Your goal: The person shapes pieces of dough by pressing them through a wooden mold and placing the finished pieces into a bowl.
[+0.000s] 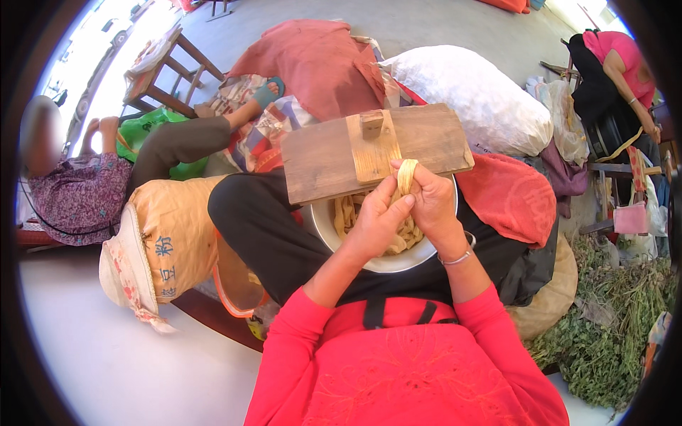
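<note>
A loop of flat, pale yellow plant-fibre strip (407, 175) stands up between my two hands above a white basin (321, 226) on my lap. My left hand (379, 213) pinches the strip from the left side. From the right, my right hand (434, 198) grips the loop with thumb and fingers. The hands partly hide where the strip runs down. More loose strips (345, 213) lie coiled in the basin. Just beyond my hands, a wooden board (319, 154) with a lighter crosspiece and a small wood block (371, 124) rests across the basin's far side.
A red towel (509, 197) lies on my right thigh. Full white sack (469, 96) and red cloth (314, 64) are ahead. A tan sack (176, 239) with a hat (128, 266) stands left; dried plants (613, 319) lie right. People sit at left (74, 197) and right (620, 69).
</note>
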A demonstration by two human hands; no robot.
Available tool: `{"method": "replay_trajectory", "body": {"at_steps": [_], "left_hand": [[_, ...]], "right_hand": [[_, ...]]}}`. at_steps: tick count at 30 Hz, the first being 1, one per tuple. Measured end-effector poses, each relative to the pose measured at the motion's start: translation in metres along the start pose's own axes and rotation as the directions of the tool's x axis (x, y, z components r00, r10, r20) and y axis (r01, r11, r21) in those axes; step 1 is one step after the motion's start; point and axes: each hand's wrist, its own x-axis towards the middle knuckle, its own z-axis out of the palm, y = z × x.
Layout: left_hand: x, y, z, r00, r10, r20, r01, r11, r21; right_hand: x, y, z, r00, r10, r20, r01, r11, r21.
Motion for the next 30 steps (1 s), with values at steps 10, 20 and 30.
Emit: {"method": "replay_trajectory", "body": {"at_steps": [10, 20, 30], "left_hand": [[0.004, -0.029, -0.026, 0.974, 0.223, 0.038, -0.169, 0.607, 0.776], [-0.013, -0.049, -0.018, 0.867, 0.492, 0.081, -0.360, 0.506, 0.784], [0.006, -0.041, -0.020, 0.978, 0.183, -0.103, -0.080, 0.779, 0.622]], "right_hand": [[-0.003, 0.015, -0.016, 0.971, -0.115, 0.208, 0.201, 0.861, -0.467], [-0.042, 0.051, -0.001, 0.557, 0.455, 0.695, -0.821, 0.172, 0.545], [-0.034, 0.020, 0.005, 0.998, 0.017, 0.054, -0.019, 0.999, 0.049]]}}
